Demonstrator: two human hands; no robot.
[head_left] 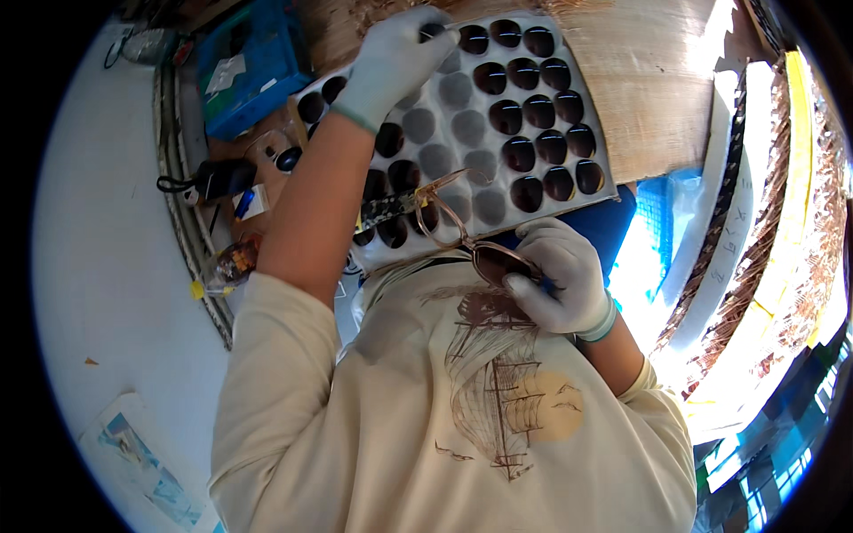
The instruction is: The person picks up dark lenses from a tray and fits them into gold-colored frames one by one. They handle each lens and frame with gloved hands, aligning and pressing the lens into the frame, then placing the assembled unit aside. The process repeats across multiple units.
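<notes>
My gloved left hand (400, 62) reaches to the far edge of a pale tray (490, 206). Its thumb and fingers pinch a dark lens (431, 33). Rows of round dark sunglass lenses (522, 152) lie in the tray, with bare grey recesses running down its middle. Near my chest, my gloved right hand (564, 275) grips a thin-rimmed glasses frame (466, 241) by one side. A dark lens (496, 263) sits in the rim by that hand; the other rim looks see-through. One temple stands out over the tray. A black-and-white patterned strip (388, 210) shows beside the frame.
A blue plastic box (253, 67) stands left of the tray on the wooden table (640, 80). Nearer lie a black pouch-like item (222, 180) and a clear container (233, 264) with orange bits. Blue plastic (671, 213) and white and yellow layered edging (746, 222) are at the right.
</notes>
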